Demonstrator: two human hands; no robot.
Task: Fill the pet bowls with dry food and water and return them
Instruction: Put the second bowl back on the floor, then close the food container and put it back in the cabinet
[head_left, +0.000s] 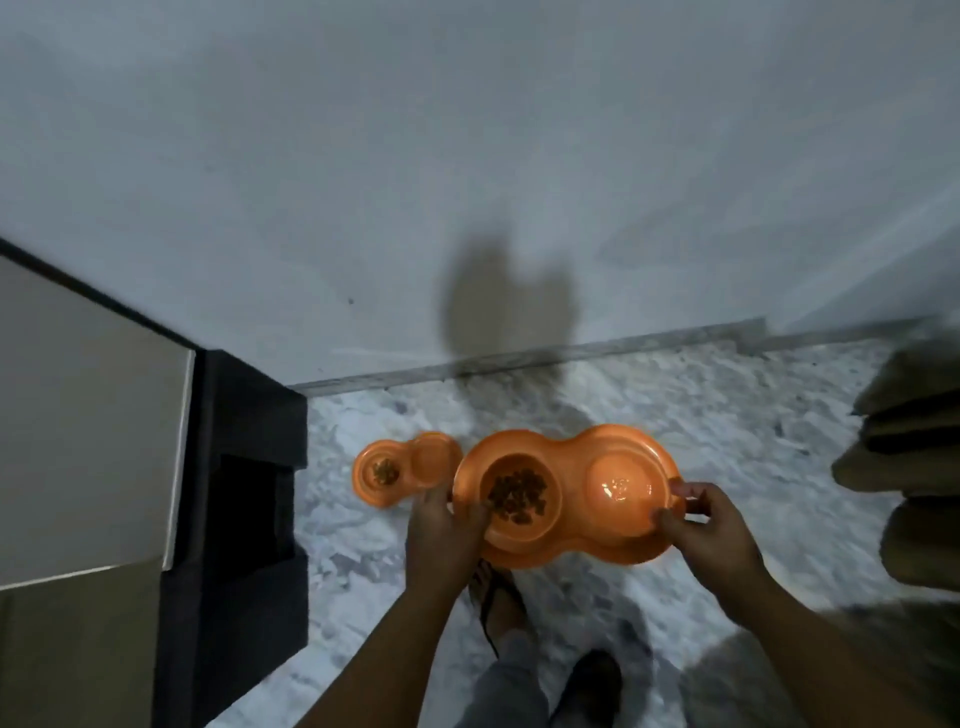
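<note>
I hold an orange double pet bowl (571, 447) level in the air above the floor. Its left cup holds brown dry food (518, 496); its right cup (621, 488) glints with water. My left hand (441, 530) grips the bowl's left end, thumb over the rim. My right hand (706, 530) grips the right end. A second, matching orange double bowl (410, 465) lies on the marble floor near the wall, with a little dry food (385, 472) in its left cup; whether its right cup holds anything is unclear.
A white wall (467, 182) with a grey skirting (519, 358) stands ahead. A dark cabinet base (244, 493) and pale counter (88, 426) are at the left. Blurred brown cardboard (914, 441) sits at the right. My feet (498, 603) are below the bowl.
</note>
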